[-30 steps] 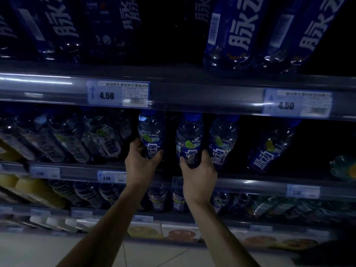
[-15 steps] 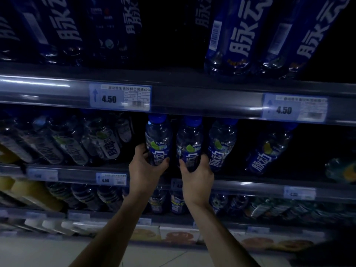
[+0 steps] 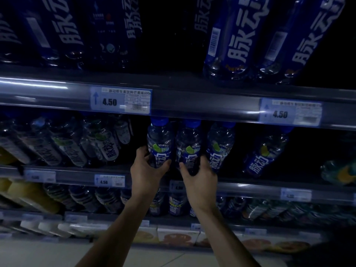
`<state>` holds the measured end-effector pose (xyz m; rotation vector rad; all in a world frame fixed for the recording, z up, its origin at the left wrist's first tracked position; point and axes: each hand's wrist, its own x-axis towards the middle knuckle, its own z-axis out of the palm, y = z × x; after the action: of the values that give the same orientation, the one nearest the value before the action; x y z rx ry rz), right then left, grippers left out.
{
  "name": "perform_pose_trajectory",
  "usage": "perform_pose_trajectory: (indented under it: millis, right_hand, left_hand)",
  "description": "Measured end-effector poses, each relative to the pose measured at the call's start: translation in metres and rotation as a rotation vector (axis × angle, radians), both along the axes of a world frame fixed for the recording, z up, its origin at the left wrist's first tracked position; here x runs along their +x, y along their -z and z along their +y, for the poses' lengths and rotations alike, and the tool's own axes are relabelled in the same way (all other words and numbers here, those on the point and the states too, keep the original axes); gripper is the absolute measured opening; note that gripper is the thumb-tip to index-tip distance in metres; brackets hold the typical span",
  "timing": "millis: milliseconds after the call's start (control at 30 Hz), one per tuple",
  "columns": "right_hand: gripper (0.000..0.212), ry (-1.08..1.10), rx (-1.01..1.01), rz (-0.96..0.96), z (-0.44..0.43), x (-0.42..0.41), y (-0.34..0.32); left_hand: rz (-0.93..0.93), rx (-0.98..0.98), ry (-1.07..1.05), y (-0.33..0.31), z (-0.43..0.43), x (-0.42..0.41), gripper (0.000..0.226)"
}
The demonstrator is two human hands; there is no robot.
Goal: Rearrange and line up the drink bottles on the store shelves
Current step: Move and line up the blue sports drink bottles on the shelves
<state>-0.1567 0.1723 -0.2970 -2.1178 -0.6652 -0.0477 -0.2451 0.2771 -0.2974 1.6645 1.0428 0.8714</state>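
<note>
Two bottles in hand, one per hand, both on the middle shelf (image 3: 81,171) under the 4.50 price tag (image 3: 121,101). Left hand (image 3: 147,171) wraps the lower label of the left blue-cap bottle (image 3: 160,145): thumb on the near right side, fingers curled round the far left, closed to the bottle's width. Right hand (image 3: 199,178) does the same on the next bottle (image 3: 188,149), thumb at its left, fingers tucked between it and the third bottle (image 3: 219,147) just beyond the grip. The two held bottles stand near upright, almost touching; a narrow dark gap between the thumbs. A fourth bottle (image 3: 266,151) is well apart outboard of the right hand, leaning. Step looks like squaring the front row. To do it well: keep holds low near the base so the caps don't tip into the shelf rail above, slide rather than lift, turn labels forward, press both flush to the shelf lip and to each other, then close the gap toward the third. Risk: fingers behind the right bottle nudging its neighbour. Dim light, base contact with the shelf hidden by the hands.
</note>
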Motion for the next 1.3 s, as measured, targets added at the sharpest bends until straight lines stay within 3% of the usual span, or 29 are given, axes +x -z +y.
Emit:
perform_pose_trajectory:
  millis: [133, 233, 333, 433, 633, 1300]
  right_hand:
    - [0.041, 0.130, 0.302, 0.018, -0.032, 0.012, 0.003]
    - [0.059, 0.217, 0.225, 0.118, -0.038, 0.036, 0.008]
    - [0.074, 0.158, 0.186, 0.152, -0.031, 0.048, 0.006]
    - [0.071, 0.101, 0.214, 0.142, -0.026, 0.054, 0.006]
    - [0.051, 0.047, 0.254, 0.141, -0.026, 0.058, 0.012]
    - [0.054, -0.101, 0.205, 0.226, -0.038, 0.069, 0.012]
  left_hand:
    - [-0.017, -0.017, 0.018, 0.001, 0.001, -0.001, 0.058]
    - [-0.008, -0.017, 0.026, 0.001, 0.002, -0.001, 0.055]
    - [0.033, 0.022, -0.006, 0.003, 0.002, 0.000, 0.061]
    - [0.069, 0.066, -0.044, 0.007, 0.000, 0.000, 0.068]
    - [0.019, 0.052, -0.033, 0.008, -0.007, 0.001, 0.049]
    - [0.026, 0.040, 0.000, 0.005, -0.010, 0.001, 0.044]
